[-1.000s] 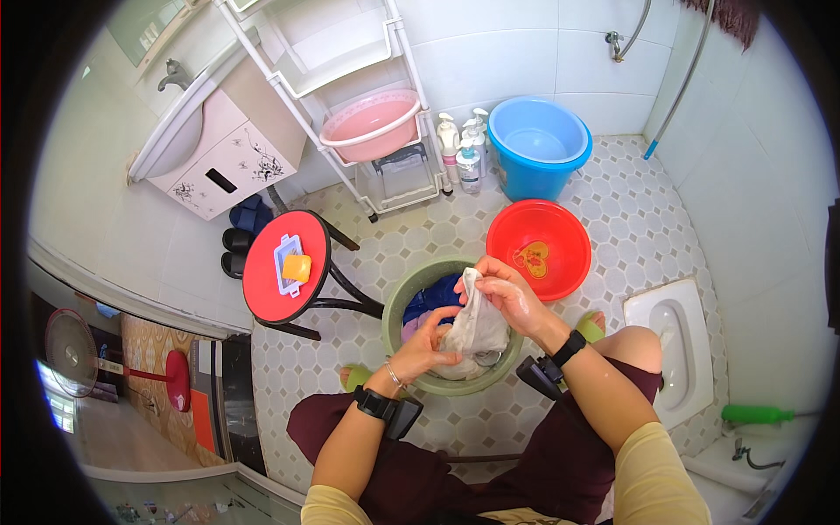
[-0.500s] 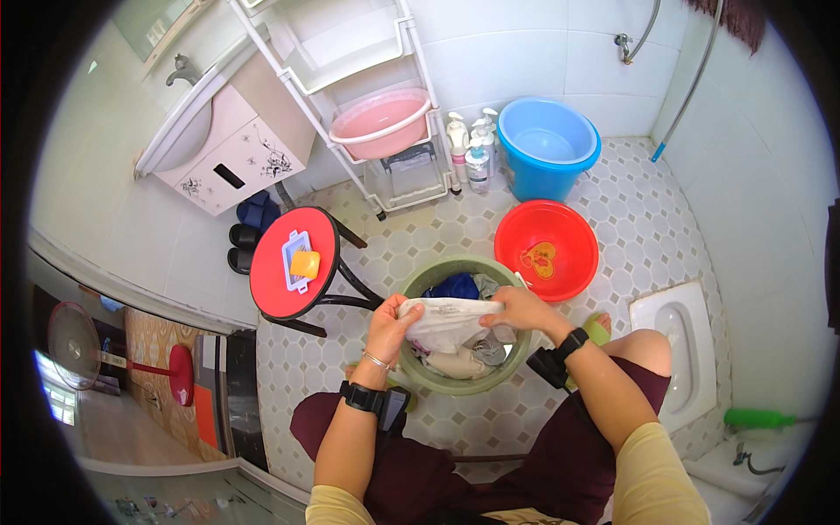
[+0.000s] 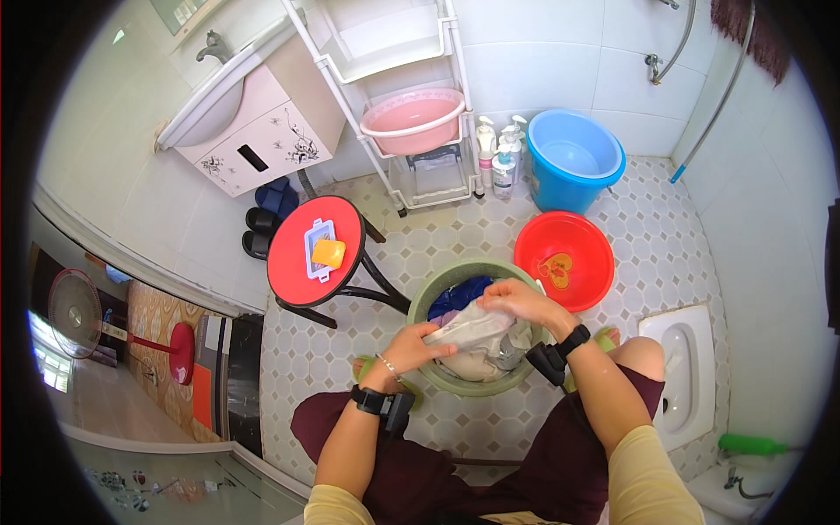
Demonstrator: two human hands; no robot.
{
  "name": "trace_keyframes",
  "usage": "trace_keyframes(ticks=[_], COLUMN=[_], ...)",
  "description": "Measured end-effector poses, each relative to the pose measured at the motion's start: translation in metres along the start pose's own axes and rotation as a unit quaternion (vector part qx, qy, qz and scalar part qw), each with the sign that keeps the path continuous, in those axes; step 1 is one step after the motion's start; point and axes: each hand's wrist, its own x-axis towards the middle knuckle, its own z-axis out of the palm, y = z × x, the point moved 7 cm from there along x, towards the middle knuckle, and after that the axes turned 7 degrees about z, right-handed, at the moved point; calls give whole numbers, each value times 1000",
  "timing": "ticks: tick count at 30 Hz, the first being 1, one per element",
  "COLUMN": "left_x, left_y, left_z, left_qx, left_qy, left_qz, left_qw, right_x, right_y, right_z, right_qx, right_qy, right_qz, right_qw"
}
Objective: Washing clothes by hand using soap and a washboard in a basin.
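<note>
My left hand (image 3: 415, 348) and my right hand (image 3: 513, 301) grip a white cloth (image 3: 468, 329), stretched on a slant over the green tub (image 3: 429, 378), the left one lower. Inside the tub lie blue (image 3: 455, 292), purple and pale fabrics, partly hidden under the white cloth and my fingers. Left of the tub stands a red stool (image 3: 293, 236) holding a lilac soap dish (image 3: 318, 273) with a yellow soap bar (image 3: 329, 254). Beyond my right hand sits a red plastic basin (image 3: 577, 262).
Blue buckets (image 3: 573, 188), pump bottles (image 3: 486, 149) and a white rack (image 3: 391, 175) with a pink basin (image 3: 411, 131) line the back. A sink cabinet (image 3: 249, 140) and slippers (image 3: 262, 223) are left; a squat toilet (image 3: 691, 376) is right; my knees flank the tub.
The cloth, held upright earlier, then stretched level, is now slanted: my left hand has moved down, my right hand is higher. The view has shifted slightly.
</note>
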Motion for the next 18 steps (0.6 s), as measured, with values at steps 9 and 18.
trace_keyframes(ticks=[9,18], left_x=[-5,0], left_y=[10,3], left_z=[-22,-20], left_qx=[375,369], left_qy=[52,65], left_qz=[111,42], left_qw=[919,926], right_x=[-33,-49], right_y=[0,-23], right_z=[1,-21], right_qx=[-568,-473], right_qy=[212,335], right_qz=[-73,-112], right_qw=[792,808])
